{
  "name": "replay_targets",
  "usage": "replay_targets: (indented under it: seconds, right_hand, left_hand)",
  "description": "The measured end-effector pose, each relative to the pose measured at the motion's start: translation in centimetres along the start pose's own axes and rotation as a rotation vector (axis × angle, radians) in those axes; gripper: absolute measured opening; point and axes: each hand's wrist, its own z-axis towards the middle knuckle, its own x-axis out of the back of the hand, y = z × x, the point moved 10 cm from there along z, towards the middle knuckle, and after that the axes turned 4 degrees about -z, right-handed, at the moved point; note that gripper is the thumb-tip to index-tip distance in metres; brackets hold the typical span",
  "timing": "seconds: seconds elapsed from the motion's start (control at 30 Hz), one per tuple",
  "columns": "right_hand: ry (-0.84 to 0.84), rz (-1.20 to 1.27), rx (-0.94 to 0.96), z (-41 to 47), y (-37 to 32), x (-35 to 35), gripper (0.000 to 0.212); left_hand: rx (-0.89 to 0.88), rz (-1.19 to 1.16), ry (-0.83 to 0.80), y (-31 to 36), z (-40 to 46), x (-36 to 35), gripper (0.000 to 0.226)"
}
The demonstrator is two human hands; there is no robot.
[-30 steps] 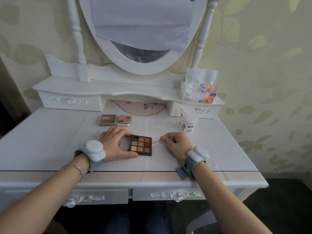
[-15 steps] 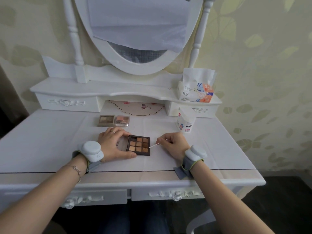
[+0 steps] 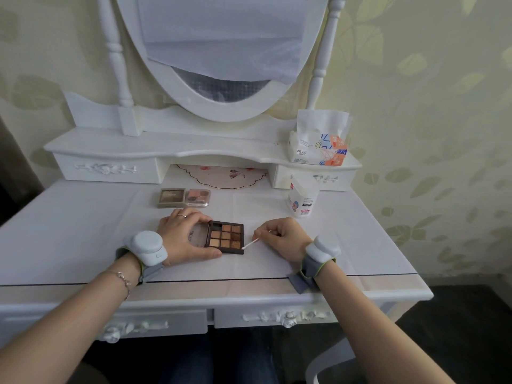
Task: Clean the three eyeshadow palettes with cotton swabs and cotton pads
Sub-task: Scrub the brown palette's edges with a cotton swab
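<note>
Two hands work near the middle of the white bench. The right hand pinches a cotton swab between thumb and curled fingers, with the swab's white tip at the lower right corner of the open nine-pan palette. That palette lies flat, its brown and tan pans facing up, and its clear lid is folded out to the left. The left hand presses down on that lid, fingers curved along the far edge and thumb stretched along the near edge, holding the palette steady. Both wrists carry pale grey strapped devices.

Just beyond the left hand, two more palettes sit side by side and closed: a tan-framed palette on the left and a pink palette in a clear case, touching or nearly touching it. To the right, behind the right hand, a cotton pad pack stands upright on the bench. Above it, on the raised shelf over the small drawers, a tissue pack sits with a sheet sticking up. An oval mirror, mostly covered by white paper, rises at the back between two turned posts.
</note>
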Motion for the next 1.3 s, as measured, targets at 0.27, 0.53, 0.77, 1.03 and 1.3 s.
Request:
replay_targets:
  seconds: [0.27, 0.53, 0.77, 1.03, 1.3]
  right_hand:
    - [-0.025, 0.011, 0.004, -0.1, -0.2, -0.3, 0.023]
    - [0.008, 0.009, -0.006, -0.2, 0.0, -0.1, 0.024]
    - [-0.022, 0.025, -0.019, -0.2, 0.2, -0.5, 0.027]
    - [0.110, 0.050, -0.041, 0.3, 1.0, 0.7, 0.029]
    - [0.214, 0.353, -0.127, 0.4, 2.3, 1.9, 0.029]
  left_hand:
    - [0.006, -0.008, 0.009, 0.0, 0.0, 0.0, 0.125]
    - [0.009, -0.011, 0.012, -0.1, 0.0, 0.0, 0.123]
    - [0.011, -0.017, 0.005, -0.1, 0.0, 0.0, 0.123]
    - [0.004, -0.001, -0.018, 0.0, 0.0, 0.0, 0.120]
    - [-0.012, 0.016, -0.127, 1.0, 0.0, 0.2, 0.129]
